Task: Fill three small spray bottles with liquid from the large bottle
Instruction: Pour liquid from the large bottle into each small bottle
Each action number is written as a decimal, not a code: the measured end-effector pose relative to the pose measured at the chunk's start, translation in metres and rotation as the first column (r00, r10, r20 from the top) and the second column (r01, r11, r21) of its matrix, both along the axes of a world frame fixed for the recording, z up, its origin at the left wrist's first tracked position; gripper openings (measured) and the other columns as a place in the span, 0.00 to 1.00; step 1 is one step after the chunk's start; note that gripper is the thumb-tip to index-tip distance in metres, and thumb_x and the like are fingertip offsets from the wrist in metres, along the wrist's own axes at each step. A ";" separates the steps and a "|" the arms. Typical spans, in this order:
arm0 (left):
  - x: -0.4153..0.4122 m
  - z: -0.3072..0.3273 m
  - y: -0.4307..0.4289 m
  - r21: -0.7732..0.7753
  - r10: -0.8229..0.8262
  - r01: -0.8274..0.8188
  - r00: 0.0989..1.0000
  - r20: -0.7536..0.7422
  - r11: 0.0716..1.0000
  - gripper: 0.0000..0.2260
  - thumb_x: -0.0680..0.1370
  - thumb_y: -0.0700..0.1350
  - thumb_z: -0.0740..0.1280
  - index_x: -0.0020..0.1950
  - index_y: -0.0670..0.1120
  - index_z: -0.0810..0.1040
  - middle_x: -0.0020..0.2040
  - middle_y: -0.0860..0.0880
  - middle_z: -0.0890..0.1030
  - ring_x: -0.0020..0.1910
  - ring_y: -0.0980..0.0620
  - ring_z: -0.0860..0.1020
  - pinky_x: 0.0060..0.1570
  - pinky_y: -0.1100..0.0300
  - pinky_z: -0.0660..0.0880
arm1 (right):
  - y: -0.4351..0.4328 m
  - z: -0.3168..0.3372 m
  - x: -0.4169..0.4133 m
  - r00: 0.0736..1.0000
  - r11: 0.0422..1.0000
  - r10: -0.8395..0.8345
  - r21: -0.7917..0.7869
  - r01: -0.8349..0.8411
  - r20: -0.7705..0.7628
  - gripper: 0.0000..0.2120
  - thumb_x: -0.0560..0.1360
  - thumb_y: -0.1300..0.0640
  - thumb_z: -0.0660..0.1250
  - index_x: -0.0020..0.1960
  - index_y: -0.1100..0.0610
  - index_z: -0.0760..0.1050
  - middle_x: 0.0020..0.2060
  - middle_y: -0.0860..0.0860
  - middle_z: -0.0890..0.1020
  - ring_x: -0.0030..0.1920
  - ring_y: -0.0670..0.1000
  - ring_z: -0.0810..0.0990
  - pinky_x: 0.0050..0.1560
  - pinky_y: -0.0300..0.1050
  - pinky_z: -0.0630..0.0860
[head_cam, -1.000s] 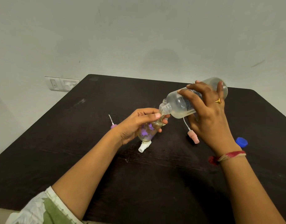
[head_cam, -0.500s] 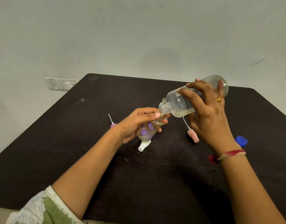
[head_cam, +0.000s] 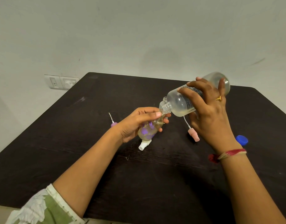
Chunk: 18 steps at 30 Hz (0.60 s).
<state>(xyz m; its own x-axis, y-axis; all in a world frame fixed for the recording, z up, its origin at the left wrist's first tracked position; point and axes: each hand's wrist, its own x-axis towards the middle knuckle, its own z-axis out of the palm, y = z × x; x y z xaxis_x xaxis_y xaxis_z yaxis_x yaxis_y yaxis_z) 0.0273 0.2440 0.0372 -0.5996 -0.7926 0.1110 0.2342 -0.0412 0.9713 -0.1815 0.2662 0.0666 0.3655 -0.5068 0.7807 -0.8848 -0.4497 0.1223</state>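
My left hand grips a small clear spray bottle with purple marks, tilted, its neck up near my thumb. My right hand holds the large clear bottle tipped steeply, base raised, its open mouth at the small bottle's neck. Pale yellowish liquid lies low in the large bottle near its shoulder. Another small clear bottle neck shows just behind the large bottle's mouth, mostly hidden.
On the dark table lie a white spray head, a pink spray head with tube, a purple spray head with tube and a blue cap. A wall socket sits at the left.
My right hand has raised the large bottle's base further, steepening the tilt. My left hand and the small bottle have hardly moved.
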 end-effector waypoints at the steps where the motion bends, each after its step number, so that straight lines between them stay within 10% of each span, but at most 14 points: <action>1: 0.000 0.000 0.000 -0.002 0.000 0.000 1.000 0.003 1.000 0.10 0.75 0.42 0.62 0.52 0.40 0.79 0.44 0.50 0.84 0.39 0.56 0.82 0.41 0.63 0.77 | 0.000 0.000 0.000 1.000 1.000 -0.001 -0.003 0.001 -0.003 0.35 0.64 0.72 0.73 0.65 0.50 0.66 0.61 0.51 0.67 0.69 0.56 0.66 0.74 0.57 0.40; 18: 0.000 0.002 0.004 0.056 -0.012 0.016 0.997 -0.073 0.998 0.15 0.68 0.52 0.74 0.50 0.44 0.84 0.46 0.48 0.84 0.39 0.52 0.81 0.41 0.61 0.78 | -0.003 -0.004 0.000 1.000 1.000 0.003 0.022 -0.003 0.028 0.34 0.65 0.68 0.72 0.66 0.51 0.66 0.62 0.55 0.71 0.68 0.55 0.67 0.74 0.58 0.45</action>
